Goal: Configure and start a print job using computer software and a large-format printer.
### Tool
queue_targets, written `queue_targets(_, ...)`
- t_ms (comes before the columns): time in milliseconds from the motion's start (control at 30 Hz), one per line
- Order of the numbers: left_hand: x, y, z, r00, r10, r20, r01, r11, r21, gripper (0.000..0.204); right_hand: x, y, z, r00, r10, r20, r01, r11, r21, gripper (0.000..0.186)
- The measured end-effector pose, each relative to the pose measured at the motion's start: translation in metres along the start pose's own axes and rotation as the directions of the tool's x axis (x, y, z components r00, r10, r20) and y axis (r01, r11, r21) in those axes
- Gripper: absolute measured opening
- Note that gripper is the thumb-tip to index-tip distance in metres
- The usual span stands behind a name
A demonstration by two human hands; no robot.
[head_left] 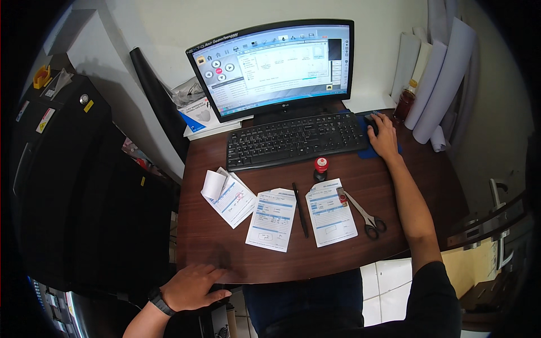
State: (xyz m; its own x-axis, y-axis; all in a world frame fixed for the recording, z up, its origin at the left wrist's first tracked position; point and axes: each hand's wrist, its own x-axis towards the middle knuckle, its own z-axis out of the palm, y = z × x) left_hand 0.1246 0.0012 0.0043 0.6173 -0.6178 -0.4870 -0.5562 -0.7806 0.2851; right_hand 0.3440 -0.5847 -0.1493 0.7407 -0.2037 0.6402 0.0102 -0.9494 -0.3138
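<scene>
While the right hand point(384, 135) rests on the small black computer mouse point(369, 120), its fingers bend over the top and hold it. The mouse sits on a flat blue mouse pad point(369, 153) at the back right of the worktop point(389, 248), just beside the long black keyboard point(296, 139). To do this well, I think small, slow slides are best, with eyes on the wide black-framed screen point(270, 84) and a soft press on the right spot. The mouse should not bump the keyboard. The left hand point(194, 287) is loose at the near edge, fingers a bit apart, and holds nothing that I can see.

The right hand hides much of the mouse, so I cannot tell if a finger is pressing. The small words on the screen are too blurry to read. A curled white paper flap point(213, 185) hides what is under it. The tall white paper rolls point(442, 84) get cut off at the top.
</scene>
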Motion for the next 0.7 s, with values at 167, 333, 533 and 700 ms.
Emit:
queue_targets(167, 0.001, 0.0, 0.0, 1.0, -0.002, 0.008, 0.002, 1.0, 0.002, 0.06, 0.001, -0.012, -0.007, 0.996, -0.075, -0.057, 0.072, 0.997, -0.04, 0.041)
queue_targets(333, 0.001, 0.001, 0.003, 1.0, -0.001, 0.016, 0.001, 1.0, 0.014, 0.059, 0.0, -0.057, -0.011, 0.969, -0.247, -0.003, 0.246, 0.965, 0.089, 0.029)
queue_targets(533, 0.001, -0.004, 0.005, 1.0, -0.002, 0.008, 0.002, 1.0, 0.019, 0.06, -0.007, -0.12, 0.004, 0.91, -0.383, 0.158, 0.36, 0.92, 0.154, 0.029)
queue_targets(700, 0.0, -0.008, 0.01, 0.995, 0.053, -0.082, -0.05, 0.998, 0.041, 0.058, -0.009, -0.14, 0.021, 0.903, -0.425, 0.06, 0.409, 0.894, 0.182, 0.034)
